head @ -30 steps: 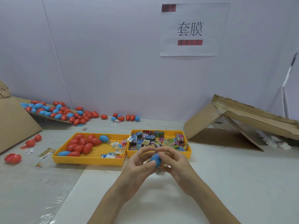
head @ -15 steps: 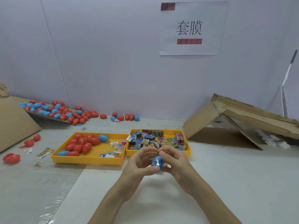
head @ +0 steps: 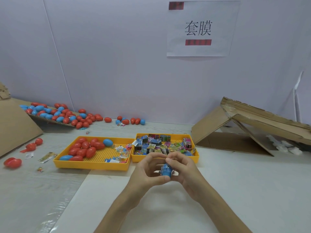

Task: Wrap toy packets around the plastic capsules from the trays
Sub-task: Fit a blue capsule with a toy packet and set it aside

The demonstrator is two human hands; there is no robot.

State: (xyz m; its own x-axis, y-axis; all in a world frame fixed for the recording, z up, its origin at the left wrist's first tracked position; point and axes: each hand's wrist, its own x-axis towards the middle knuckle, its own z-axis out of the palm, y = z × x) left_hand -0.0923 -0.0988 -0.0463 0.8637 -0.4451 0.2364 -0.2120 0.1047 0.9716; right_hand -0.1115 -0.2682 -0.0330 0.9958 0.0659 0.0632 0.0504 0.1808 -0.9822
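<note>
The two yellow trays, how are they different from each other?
The left tray holds mainly red and blue egg-shaped capsules; the right tray holds colourful toy packets. The left tray shows much bare, holed floor, while the right tray is almost covered. The left tray looks wider than the right tray. Both are yellow, shallow and sit side by side.

The capsules [head: 84, 147] are glossy smooth plastic. The trays [head: 94, 165] are matt yellow plastic with perforated floor. The packets [head: 151, 147] look as shiny printed film. The cardboard [head: 252, 121] is rough, brown.
</note>
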